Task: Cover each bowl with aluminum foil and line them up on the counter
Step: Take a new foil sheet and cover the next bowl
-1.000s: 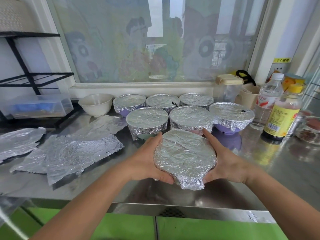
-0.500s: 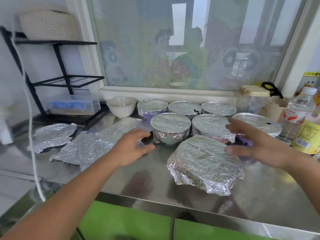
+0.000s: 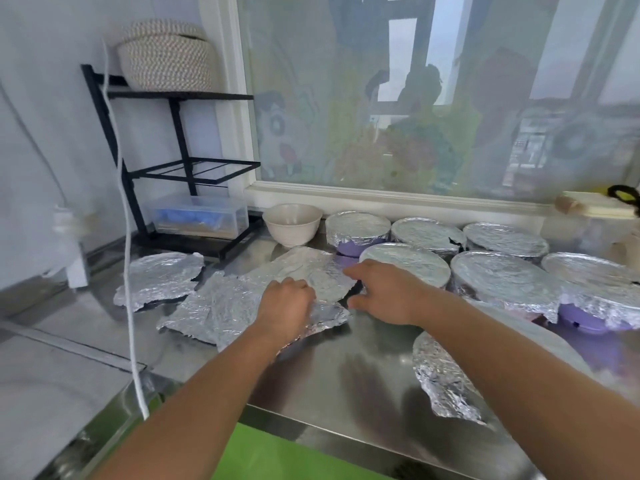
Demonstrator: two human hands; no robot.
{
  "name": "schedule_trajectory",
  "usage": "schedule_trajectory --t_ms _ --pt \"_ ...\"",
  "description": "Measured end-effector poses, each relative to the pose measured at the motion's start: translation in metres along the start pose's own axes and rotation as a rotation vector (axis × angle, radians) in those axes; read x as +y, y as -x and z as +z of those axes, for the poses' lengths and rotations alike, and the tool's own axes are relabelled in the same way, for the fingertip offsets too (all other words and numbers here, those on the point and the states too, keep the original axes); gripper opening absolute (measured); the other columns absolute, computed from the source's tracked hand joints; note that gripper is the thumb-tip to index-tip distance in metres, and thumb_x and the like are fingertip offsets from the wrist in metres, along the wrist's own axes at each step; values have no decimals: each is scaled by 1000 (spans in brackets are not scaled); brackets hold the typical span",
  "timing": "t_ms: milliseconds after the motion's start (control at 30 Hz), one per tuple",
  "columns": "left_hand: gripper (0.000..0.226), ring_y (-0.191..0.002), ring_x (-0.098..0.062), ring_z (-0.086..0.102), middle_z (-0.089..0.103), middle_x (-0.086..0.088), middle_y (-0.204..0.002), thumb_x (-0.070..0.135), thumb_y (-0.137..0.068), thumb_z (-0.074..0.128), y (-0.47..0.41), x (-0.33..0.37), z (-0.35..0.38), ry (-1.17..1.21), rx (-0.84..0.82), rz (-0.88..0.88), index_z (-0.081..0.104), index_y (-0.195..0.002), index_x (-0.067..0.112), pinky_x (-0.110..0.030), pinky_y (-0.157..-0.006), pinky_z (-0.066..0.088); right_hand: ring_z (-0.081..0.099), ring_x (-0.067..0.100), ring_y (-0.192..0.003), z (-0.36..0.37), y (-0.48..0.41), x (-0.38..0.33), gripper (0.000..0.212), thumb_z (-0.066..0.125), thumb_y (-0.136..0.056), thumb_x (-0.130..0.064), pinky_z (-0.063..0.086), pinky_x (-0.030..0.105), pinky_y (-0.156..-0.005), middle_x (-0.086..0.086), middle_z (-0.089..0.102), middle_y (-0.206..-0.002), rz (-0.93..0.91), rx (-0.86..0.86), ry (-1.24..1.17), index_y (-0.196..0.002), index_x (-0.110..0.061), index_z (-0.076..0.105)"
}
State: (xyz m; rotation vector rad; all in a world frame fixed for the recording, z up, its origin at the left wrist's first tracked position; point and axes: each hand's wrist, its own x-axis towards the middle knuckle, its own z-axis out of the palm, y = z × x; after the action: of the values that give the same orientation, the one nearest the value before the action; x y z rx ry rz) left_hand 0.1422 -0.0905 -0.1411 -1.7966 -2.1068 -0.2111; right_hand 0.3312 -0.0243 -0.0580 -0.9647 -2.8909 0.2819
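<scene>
At frame centre, left hand [image 3: 286,304] and right hand [image 3: 385,293] grip a foil sheet [image 3: 306,268] with curled fingers, probably to lift it onto the bare bowl [image 3: 292,225]

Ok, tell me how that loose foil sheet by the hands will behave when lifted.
Probably floppy: the foil sheet is thin and crinkled, so it should sag. Likely very light, apt to slide on the steel counter. May tear, like the cover on one back bowl.

Bright daylight through the window [image 3: 433,98], glare on steel counter [image 3: 346,375] (soft shadows), wide-angle edge warping, slight blur
</scene>
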Motion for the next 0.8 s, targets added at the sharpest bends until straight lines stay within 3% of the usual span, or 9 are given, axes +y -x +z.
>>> schedule_trajectory --t_ms 100,167,267,333,400,467,567,667,800 --pt "20 -87 -28 63 69 -1 -90 8 -72 70 10 -20 -1 144 105 78 73 -89 18 -30 -71 46 45 28 -129 17 -27 -16 55 50 -95 -14 37 31 -103 8 40 -144 39 -23 -93 -148 -21 38" --pt "17 -83 -24 66 71 1 -89 5 -70 71 23 -43 0 314 159 134 74 -82 17 -29 -70 52 48 32 -126 29 -43 -23 52 45 -93 -8 41 36 -102 10 41 -140 82 -28 -105 -144 -20 43" --pt "18 -111 -17 60 69 -2 -113 6 -84 61 52 -75 -11 529 38 110 76 -90 15 -22 -96 43 46 33 -129 43 -58 -37 31 37 -99 -28 39 42 -103 9 46 -139 117 36 -65 -124 -21 54" --pt "26 -121 -9 53 67 -1 -120 -5 -83 61 69 -93 -17 570 -130 62 76 -92 14 -10 -101 33 35 29 -139 55 -60 -47 46 32 -101 -47 31 45 -111 4 38 -151 100 -15 -49 -137 -24 49" --pt "36 -123 -2 49 65 3 -124 -11 -82 56 79 -105 -22 637 -289 -62 77 -92 16 -13 -108 31 22 24 -146 71 -58 -54 57 30 -98 -58 20 46 -117 0 25 -160 80 -136 -1 -147 -29 39" --pt "38 -119 -3 54 67 8 -120 -5 -87 51 84 -114 -26 739 -389 -212 76 -95 22 -29 -110 38 27 28 -142 89 -58 -60 57 29 -95 -63 26 48 -113 0 33 -154 66 -189 43 -141 -32 44" --pt "31 -118 -10 54 61 14 -123 24 -92 46 82 -117 -41 763 -433 -347 69 -110 34 -35 -106 39 37 32 -126 107 -65 -77 53 27 -92 -64 36 46 -102 2 44 -132 50 -122 110 -126 -31 50" --pt "34 -115 -15 50 54 15 -120 39 -97 39 76 -118 -54 567 -436 -376 64 -118 31 -34 -98 38 32 34 -127 120 -78 -106 60 23 -93 -66 31 48 -103 6 39 -141 83 -79 98 -132 -28 49" --pt "38 -106 -18 55 62 2 -115 41 -97 33 62 -119 -50 455 -404 -401 65 -105 21 -41 -97 41 27 35 -129 134 -97 -149 61 23 -97 -60 25 49 -108 11 37 -143 86 -33 18 -140 -23 45"
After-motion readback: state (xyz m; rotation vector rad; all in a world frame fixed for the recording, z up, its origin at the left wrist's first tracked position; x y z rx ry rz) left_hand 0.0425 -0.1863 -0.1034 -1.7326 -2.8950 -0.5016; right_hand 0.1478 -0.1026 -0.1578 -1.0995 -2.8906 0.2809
